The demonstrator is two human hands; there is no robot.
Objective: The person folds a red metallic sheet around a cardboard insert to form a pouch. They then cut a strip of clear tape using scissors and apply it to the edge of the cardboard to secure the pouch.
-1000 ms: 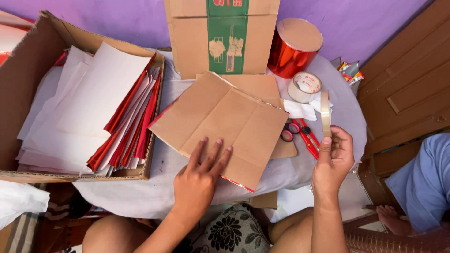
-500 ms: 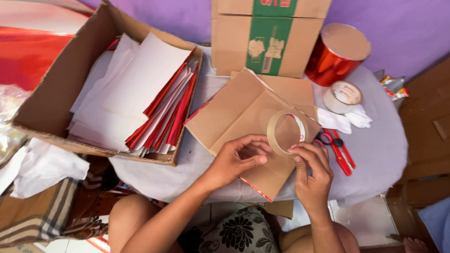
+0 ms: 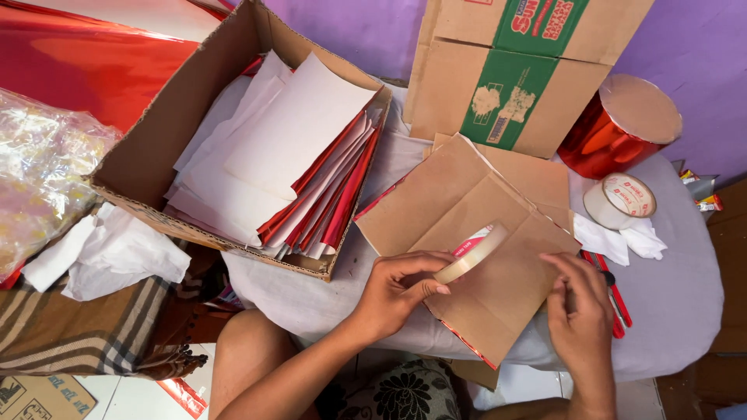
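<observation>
My left hand (image 3: 398, 292) holds a roll of clear tape (image 3: 471, 253) by its rim, tilted above a flat brown cardboard piece (image 3: 459, 210) with a red underside. My right hand (image 3: 580, 309) rests on the cardboard's right edge, fingers curled; a strip of tape seems to run to it from the roll, though I cannot make it out clearly. The cardboard lies on a round table under a grey cloth (image 3: 677, 303). Red-handled scissors (image 3: 618, 299) lie just right of my right hand, partly hidden by it.
An open carton (image 3: 156, 148) of white and red sheets sits at left. An upright printed carton (image 3: 529, 70), a red foil roll (image 3: 618, 124), a second tape roll (image 3: 620, 200) and white tissue (image 3: 622, 241) stand behind. Crumpled paper (image 3: 109, 253) and plastic wrap (image 3: 39, 187) lie far left.
The tape roll has passed from my right hand to my left and tilted flatter over the cardboard. My right hand has dropped to the cardboard's right edge. The view has shifted left.
</observation>
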